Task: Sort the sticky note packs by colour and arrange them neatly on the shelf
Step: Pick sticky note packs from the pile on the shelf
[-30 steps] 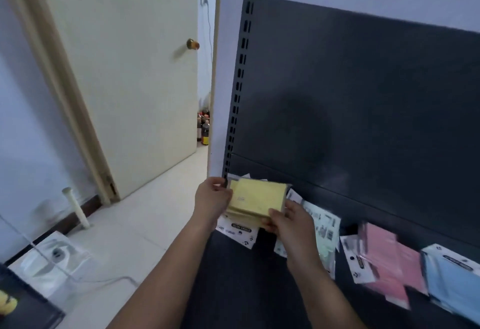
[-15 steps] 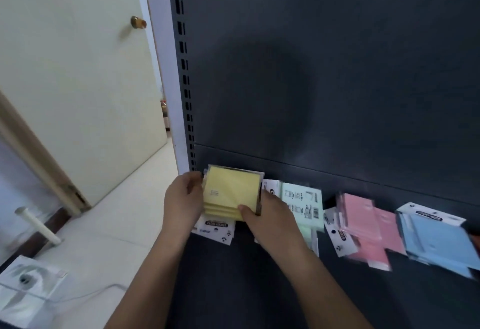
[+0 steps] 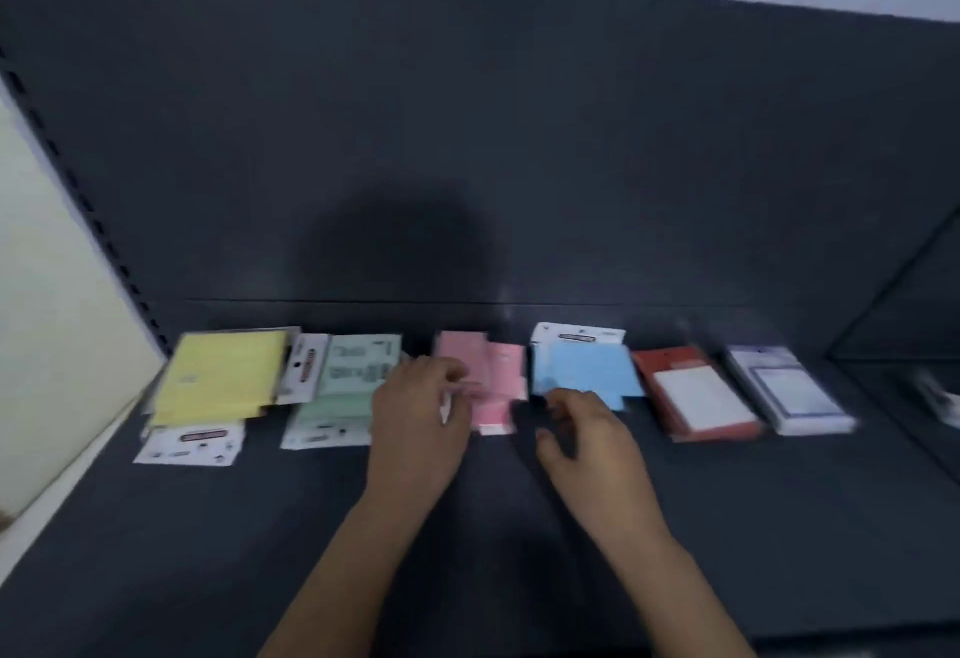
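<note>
While both arms reach in from six o'clock, the sticky note packs lie in one row at the back of the dark shelf point(image 3: 156, 553), just before its upright back panel point(image 3: 467, 137). From nine o'clock to three o'clock come the yellow packs point(image 3: 223, 376), green packs point(image 3: 348, 397), pink packs point(image 3: 493, 376), blue packs point(image 3: 582, 371), a red pack point(image 3: 696, 392) with a white face, and a white pack point(image 3: 789, 392). The yellow, green and pink piles are fanned and askew. The left grip point(image 3: 415, 423) has bent fingers touching the nine o'clock edge of the pink packs; blur hides whether it pinches them. The right grip point(image 3: 582, 439) is loosely curled and holds nothing, at six o'clock of the blue packs, just beside them.
</note>
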`<action>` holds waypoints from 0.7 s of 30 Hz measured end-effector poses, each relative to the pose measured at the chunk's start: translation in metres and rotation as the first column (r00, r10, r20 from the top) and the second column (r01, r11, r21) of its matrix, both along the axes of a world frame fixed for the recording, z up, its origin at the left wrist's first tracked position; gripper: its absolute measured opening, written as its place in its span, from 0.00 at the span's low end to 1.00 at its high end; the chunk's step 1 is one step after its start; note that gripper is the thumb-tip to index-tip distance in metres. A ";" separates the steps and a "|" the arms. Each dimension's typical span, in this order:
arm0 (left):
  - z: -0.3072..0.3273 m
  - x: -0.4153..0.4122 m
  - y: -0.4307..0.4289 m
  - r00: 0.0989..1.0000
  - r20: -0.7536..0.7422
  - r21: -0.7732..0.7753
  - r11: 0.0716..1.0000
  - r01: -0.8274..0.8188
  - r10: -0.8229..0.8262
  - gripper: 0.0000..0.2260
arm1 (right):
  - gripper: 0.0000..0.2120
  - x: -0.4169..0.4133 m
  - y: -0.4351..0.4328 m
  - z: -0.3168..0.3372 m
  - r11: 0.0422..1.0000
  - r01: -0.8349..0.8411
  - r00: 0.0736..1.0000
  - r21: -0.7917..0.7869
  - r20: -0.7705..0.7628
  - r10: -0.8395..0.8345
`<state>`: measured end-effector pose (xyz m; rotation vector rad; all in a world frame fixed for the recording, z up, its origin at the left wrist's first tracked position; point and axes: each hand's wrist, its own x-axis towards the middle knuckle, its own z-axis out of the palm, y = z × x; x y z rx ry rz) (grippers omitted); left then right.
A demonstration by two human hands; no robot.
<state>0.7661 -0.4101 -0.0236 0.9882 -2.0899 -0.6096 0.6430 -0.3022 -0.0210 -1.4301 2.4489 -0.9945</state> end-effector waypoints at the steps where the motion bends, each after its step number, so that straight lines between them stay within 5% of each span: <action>1: -0.003 -0.021 0.020 0.996 0.041 -0.012 0.997 0.078 -0.077 0.11 | 0.17 -0.018 0.025 -0.002 0.998 0.056 0.998 0.015 -0.018 -0.056; 10: -0.008 -0.187 0.227 0.849 0.202 0.052 0.871 0.488 -0.488 0.12 | 0.18 -0.147 0.276 -0.011 0.856 0.498 0.867 0.140 -0.114 -0.485; 21: -0.011 -0.317 0.374 0.658 0.280 0.040 0.693 0.720 -0.699 0.12 | 0.16 -0.213 0.447 -0.018 0.629 0.777 0.630 0.041 -0.056 -0.775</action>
